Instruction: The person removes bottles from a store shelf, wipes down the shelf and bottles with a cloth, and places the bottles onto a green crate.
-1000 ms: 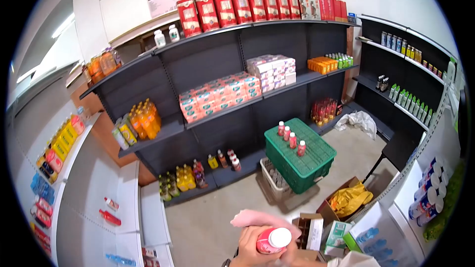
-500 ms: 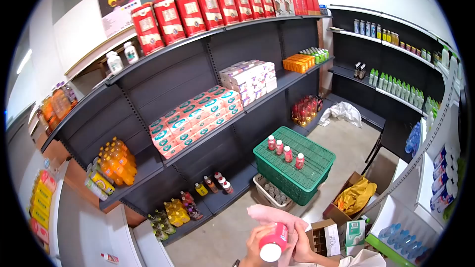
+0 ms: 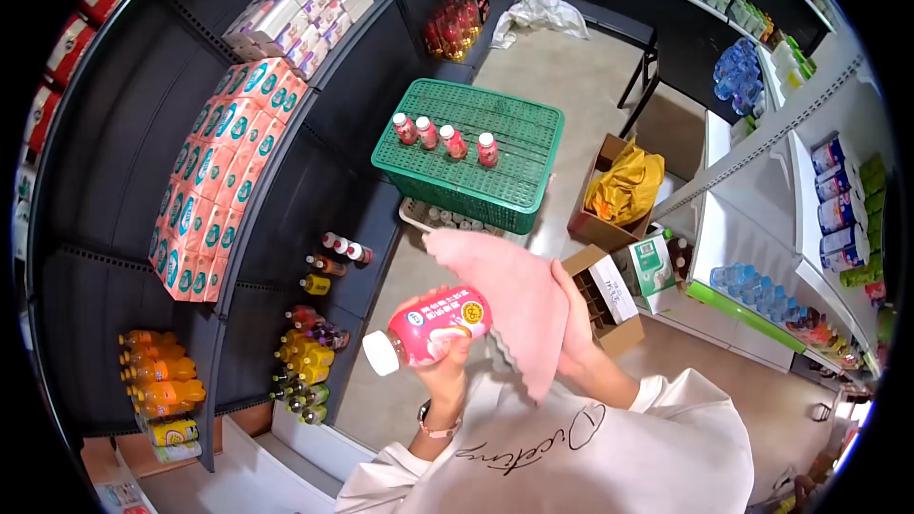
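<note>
Pink plastic, head view: a printed bottle with a round white cap (image 3: 443, 326) lies tilted in the left hand (image 3: 443, 376), cap pointing down and left. Grip: left fingers wrap the body, thumb pressed over the near side; probably held by the body so that cap and printed side stay exposed.

A pale pink, soft cloth with a zigzag edge (image 3: 514, 300) hangs spread beside the bottle, against the right hand (image 3: 576, 324). The cloth hides most of those fingers; cannot tell whether they pinch it or only support it.

Beyond the hands, four small pink bottles with white caps (image 3: 452, 143) stand upright in a row on a green slatted plastic crate (image 3: 519, 148), presumably because its flat top keeps them steady. An off-white plastic basket (image 3: 411, 214) sits partly beneath the crate, apparently serving as its base.
</note>
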Motion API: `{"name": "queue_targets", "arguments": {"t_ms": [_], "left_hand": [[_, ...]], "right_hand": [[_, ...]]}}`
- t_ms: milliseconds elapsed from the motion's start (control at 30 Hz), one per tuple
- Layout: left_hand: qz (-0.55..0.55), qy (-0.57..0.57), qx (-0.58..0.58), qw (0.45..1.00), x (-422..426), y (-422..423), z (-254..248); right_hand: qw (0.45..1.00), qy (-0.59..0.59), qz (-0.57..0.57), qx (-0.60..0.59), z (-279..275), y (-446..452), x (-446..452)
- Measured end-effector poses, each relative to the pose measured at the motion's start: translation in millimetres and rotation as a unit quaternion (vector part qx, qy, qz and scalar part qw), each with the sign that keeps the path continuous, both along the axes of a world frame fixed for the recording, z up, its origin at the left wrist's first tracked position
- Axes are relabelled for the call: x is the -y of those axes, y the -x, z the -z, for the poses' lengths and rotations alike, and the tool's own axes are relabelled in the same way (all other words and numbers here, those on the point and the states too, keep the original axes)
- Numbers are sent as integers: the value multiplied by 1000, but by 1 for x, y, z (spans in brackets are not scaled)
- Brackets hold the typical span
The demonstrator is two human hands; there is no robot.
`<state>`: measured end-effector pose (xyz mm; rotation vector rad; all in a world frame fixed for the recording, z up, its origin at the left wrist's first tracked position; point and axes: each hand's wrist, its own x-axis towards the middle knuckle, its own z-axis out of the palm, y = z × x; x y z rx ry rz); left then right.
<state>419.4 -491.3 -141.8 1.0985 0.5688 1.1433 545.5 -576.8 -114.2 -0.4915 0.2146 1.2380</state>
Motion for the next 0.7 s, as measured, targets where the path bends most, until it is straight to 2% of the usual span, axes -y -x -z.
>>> {"name": "queue_targets", "arguments": {"t_ms": [133, 167, 267, 400, 433, 467, 533, 600, 700], "left_hand": [[-12, -27, -45, 999, -57, -22, 2], [-15, -13, -42, 999, -72, -29, -1], [11, -23, -43, 999, -123, -49, 1], [38, -19, -91, 995, -158, -93, -1], [80, -57, -82, 992, -168, -104, 10], [104, -43, -99, 989, -170, -117, 16], [142, -108, -233, 956, -173, -143, 20], [214, -35, -235, 948, -176, -163, 38], [383, -70, -264, 883, -189, -185, 60]], "right_hand": [[998, -43, -15, -38, 11, -52, -49], [999, -23, 9, -31, 7, -62, -64], [998, -49, 24, -13, 12, -94, -104], [997, -44, -4, -57, 40, -118, -149], [999, -16, -4, -48, 46, -119, -156], [999, -12, -11, -41, 52, -123, -158], [999, 4, -22, -39, 68, -126, -157], [997, 44, -22, -63, 101, -135, -144], [994, 74, 48, -69, 124, -148, -122]]}}
